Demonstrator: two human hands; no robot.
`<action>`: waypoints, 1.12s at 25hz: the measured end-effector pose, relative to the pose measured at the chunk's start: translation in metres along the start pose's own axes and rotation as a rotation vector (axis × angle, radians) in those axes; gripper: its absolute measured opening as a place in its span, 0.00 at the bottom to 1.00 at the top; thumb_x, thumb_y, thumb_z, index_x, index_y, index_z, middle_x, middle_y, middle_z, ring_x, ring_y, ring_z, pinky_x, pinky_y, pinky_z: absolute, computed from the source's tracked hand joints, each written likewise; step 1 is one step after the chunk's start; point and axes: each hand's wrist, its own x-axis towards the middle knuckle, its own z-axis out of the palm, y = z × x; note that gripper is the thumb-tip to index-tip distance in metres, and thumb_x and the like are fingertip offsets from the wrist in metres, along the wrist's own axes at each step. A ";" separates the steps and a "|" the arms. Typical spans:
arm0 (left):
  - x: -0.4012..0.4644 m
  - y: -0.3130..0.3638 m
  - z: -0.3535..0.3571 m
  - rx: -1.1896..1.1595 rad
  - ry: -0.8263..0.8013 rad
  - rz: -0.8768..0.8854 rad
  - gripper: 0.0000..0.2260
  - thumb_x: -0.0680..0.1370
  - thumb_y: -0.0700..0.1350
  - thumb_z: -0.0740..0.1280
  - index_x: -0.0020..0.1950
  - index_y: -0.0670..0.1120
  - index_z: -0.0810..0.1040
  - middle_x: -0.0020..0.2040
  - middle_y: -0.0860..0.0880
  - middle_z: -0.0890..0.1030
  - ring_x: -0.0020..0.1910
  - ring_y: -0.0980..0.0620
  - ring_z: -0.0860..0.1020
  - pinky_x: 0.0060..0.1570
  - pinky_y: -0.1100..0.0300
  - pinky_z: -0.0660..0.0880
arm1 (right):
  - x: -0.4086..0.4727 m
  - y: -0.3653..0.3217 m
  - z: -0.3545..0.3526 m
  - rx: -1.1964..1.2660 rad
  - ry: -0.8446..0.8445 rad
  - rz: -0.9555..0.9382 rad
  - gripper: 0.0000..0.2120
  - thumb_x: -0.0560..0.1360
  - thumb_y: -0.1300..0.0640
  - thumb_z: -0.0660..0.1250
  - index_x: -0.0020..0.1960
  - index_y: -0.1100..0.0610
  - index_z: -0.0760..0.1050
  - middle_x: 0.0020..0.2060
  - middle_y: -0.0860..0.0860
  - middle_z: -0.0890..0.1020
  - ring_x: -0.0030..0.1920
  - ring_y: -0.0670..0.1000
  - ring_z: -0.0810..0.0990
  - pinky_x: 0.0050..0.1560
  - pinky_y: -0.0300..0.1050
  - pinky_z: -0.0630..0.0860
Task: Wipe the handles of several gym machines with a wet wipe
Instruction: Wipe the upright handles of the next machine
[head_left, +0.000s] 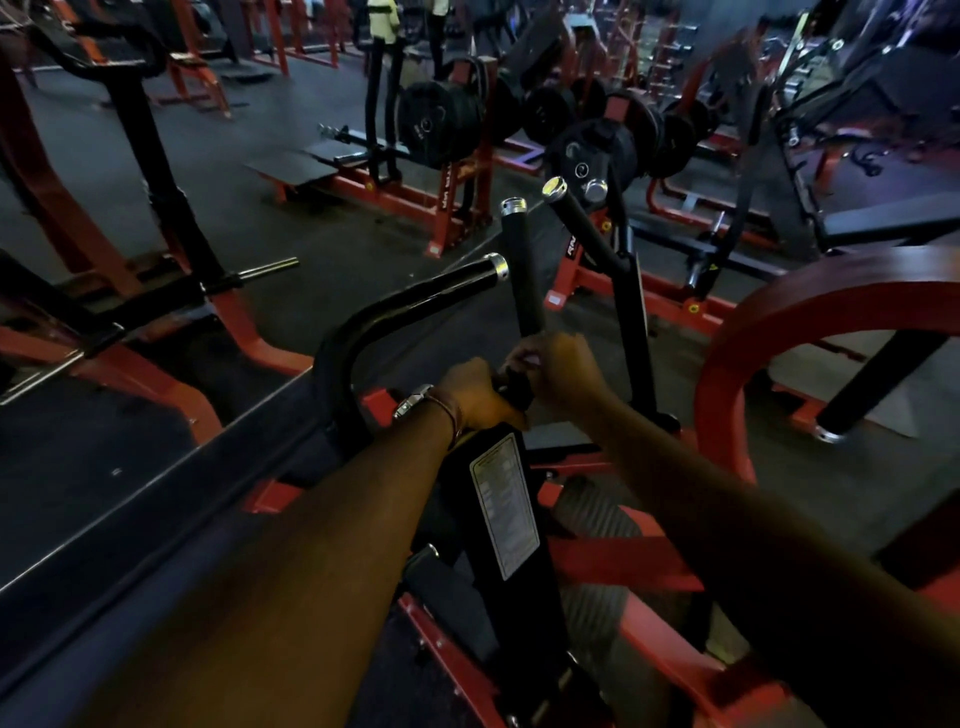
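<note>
In front of me stands a black and red gym machine with three black handles capped in chrome: a curved one on the left (415, 304), an upright middle one (524, 270) and a slanted right one (582, 218). My left hand (480, 397), with a watch on the wrist, is closed around the black bar at the foot of the middle handle. My right hand (558, 371) is curled around the same handle just above it, fingers touching the left hand. A pale scrap under the right fingers may be the wipe (530, 359); it is too dark to be sure.
A white label (504, 506) sits on the machine's black post below my hands. A large red curved frame (737, 358) rises at the right. Racks of black weight plates (441, 124) and other red machines fill the dark floor behind. A person in a yellow top (383, 21) stands far back.
</note>
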 end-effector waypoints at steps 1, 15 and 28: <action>0.000 0.000 0.000 0.000 -0.011 0.018 0.20 0.65 0.53 0.81 0.52 0.47 0.84 0.48 0.49 0.84 0.45 0.51 0.82 0.40 0.61 0.73 | 0.000 0.001 -0.004 -0.065 0.012 -0.063 0.05 0.75 0.56 0.68 0.46 0.52 0.82 0.43 0.51 0.85 0.44 0.52 0.83 0.42 0.41 0.79; 0.007 0.015 0.005 0.160 0.148 0.145 0.16 0.76 0.58 0.69 0.46 0.46 0.85 0.42 0.49 0.84 0.42 0.48 0.83 0.42 0.55 0.80 | -0.004 0.004 0.020 0.339 0.431 0.166 0.07 0.76 0.59 0.62 0.47 0.60 0.78 0.46 0.53 0.77 0.43 0.50 0.78 0.38 0.37 0.72; 0.035 0.044 0.019 0.190 0.033 -0.074 0.10 0.71 0.44 0.75 0.51 0.44 0.83 0.50 0.45 0.85 0.46 0.48 0.83 0.48 0.53 0.83 | -0.015 0.027 0.042 0.605 0.656 0.242 0.02 0.74 0.64 0.72 0.44 0.59 0.80 0.42 0.50 0.82 0.44 0.47 0.80 0.44 0.43 0.77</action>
